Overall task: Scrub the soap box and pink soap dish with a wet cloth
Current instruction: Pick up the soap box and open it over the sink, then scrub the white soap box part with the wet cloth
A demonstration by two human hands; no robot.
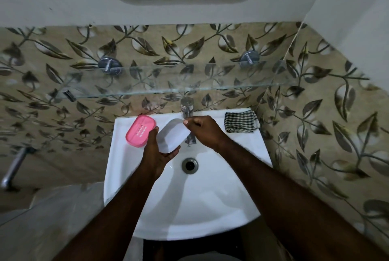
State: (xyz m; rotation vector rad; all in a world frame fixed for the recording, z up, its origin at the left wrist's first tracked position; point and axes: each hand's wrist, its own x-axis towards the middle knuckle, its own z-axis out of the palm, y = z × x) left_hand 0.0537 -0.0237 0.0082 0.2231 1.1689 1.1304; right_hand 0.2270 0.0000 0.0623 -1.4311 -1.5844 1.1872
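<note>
Head view, looking down over a white sink (242, 187). We see the soap box (173, 135), white and rounded, held above the basin just in front of the tap (187, 106). It lies tilted in the left hand (156, 151): the palm cups its near end from below, the thumb runs up its left edge, and the left fingers (173, 153) curl under its lower right side, half closed around it. The right hand (203, 131) comes in from the right with its fingers (187, 121) pressed together in a pinch at the far right corner of the soap box; we cannot tell whether they grip the box's edge or only touch it. The pink soap dish (140, 130) sits on the sink's back left rim, slotted face up, just beside the left thumb but apart from the soap box. The checked cloth (241, 121) lies folded on the back right rim, clear of both hands.
</note>
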